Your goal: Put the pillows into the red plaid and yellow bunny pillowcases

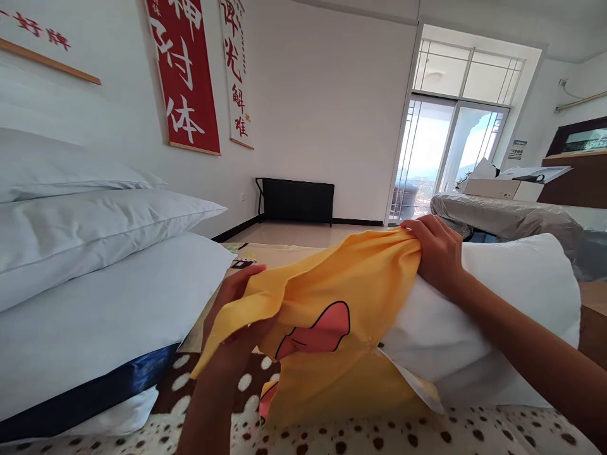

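Note:
A yellow pillowcase [365,272] with a pink, black-outlined print is stretched between my two hands. It covers the near end of a white pillow [512,316], whose right part lies bare. My right hand [434,249] is closed on the upper edge of the cloth, next to the pillow. My left hand [237,316] grips the loose left end, its thumb above and the other fingers partly hidden under the fabric. Lower down, a slit in the case gapes over the pillow's side.
Several white pillows [104,221] are stacked at the left, with a dark blue band below. A spotted blanket [370,436] lies underneath. Behind are a black folded panel [298,201] against the wall, a plastic-covered piece of furniture [507,215] carrying a white box [502,188], and a glass door [446,139].

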A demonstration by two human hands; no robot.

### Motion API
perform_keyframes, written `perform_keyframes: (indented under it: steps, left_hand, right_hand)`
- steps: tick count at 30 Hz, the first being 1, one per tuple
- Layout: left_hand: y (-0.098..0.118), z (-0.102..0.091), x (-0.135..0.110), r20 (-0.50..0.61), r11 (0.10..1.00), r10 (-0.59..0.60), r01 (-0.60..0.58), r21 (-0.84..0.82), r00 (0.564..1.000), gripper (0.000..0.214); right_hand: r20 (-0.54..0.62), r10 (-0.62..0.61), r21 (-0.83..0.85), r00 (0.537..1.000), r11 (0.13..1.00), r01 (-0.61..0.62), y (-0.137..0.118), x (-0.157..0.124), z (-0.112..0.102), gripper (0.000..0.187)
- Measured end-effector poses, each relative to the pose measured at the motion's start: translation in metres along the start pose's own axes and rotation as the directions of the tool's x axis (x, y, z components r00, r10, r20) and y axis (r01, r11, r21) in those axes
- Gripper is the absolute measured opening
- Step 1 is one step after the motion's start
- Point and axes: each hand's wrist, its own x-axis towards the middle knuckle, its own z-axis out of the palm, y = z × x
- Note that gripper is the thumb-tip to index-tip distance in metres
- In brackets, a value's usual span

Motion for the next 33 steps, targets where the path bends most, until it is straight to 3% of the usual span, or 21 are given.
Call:
perform_keyframes:
  steps: [7,10,13,15,18,21,24,28,30,33]
  left_hand:
    - [-0.007,0.0,0.002,-0.017,0.997,0.017,-0.018,-0.072,1.0,0.026]
    - [-0.015,-0.001,0.003,0.002,0.987,-0.005,0.005,-0.164,1.0,0.025]
    - [-0.023,0.0,0.004,-0.006,0.96,-0.031,0.028,-0.28,0.999,0.024]
    - [-0.026,0.002,0.004,-0.007,0.944,-0.037,0.033,-0.327,0.999,0.023]
    - [-0.026,0.005,0.001,0.039,0.94,-0.03,0.041,-0.338,0.999,0.021]
    - [-0.023,0.004,-0.003,0.063,0.947,-0.081,0.096,-0.307,0.995,0.022]
    - [-0.018,0.0,-0.005,0.08,0.947,-0.118,0.137,-0.291,0.99,0.026]
    - [-0.013,-0.012,-0.001,0.141,0.899,-0.153,0.197,-0.391,0.978,0.038]
    - [-0.018,-0.021,0.002,0.161,0.84,-0.183,0.239,-0.487,0.97,0.051]
    - [-0.04,-0.035,0.009,0.114,0.714,-0.225,0.244,-0.656,0.968,0.06]
  right_hand:
    - [-0.098,-0.009,-0.101,0.995,0.995,-0.001,0.025,-0.026,-0.001,0.02]
    - [-0.08,-0.189,-0.048,0.979,0.982,0.185,0.03,-0.038,-0.009,0.021]
    - [0.059,-0.429,0.128,0.901,0.899,0.419,0.026,-0.039,-0.029,0.03]
    - [0.163,-0.503,0.252,0.849,0.853,0.457,0.018,-0.031,-0.045,0.034]
    - [0.17,-0.506,0.394,0.846,0.821,0.412,-0.006,-0.006,-0.064,0.034]
    - [0.157,-0.472,0.51,0.867,0.791,0.339,-0.043,0.026,-0.063,0.033]
    - [0.273,-0.527,0.617,0.805,0.737,0.274,-0.083,0.054,-0.042,0.036]
    - [0.426,-0.575,0.675,0.699,0.716,0.178,-0.117,0.08,-0.013,0.016]
    - [0.487,-0.511,0.648,0.708,0.755,0.1,-0.124,0.088,-0.006,0.027]
    - [0.466,-0.394,0.59,0.792,0.806,0.053,-0.131,0.095,-0.003,0.033]
